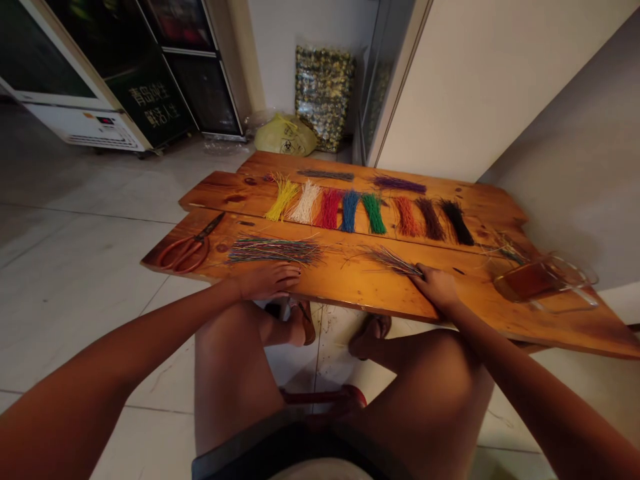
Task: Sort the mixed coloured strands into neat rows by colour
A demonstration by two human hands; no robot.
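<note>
My left hand (273,280) lies flat at the table's front edge, fingers stretched out, just in front of a wide bundle of mixed-colour wires (275,251). My right hand (436,285) is closed round one end of a smaller bundle of mixed wires (393,260), whose loose ends fan out to the left over the wood. Behind them lies a row of single-colour bundles, among them yellow (283,199), white (306,203), red (330,209), blue (349,212), green (374,213), orange (406,217), brown (431,219) and black (457,222).
Red-handled scissors (185,255) rest at the wooden table's (350,287) left end. A glass mug of brown liquid (530,281) stands at the right. Grey (326,175) and purple (400,183) bundles lie at the back. Beyond are a yellow bag (285,135) and glass-door fridges (200,87).
</note>
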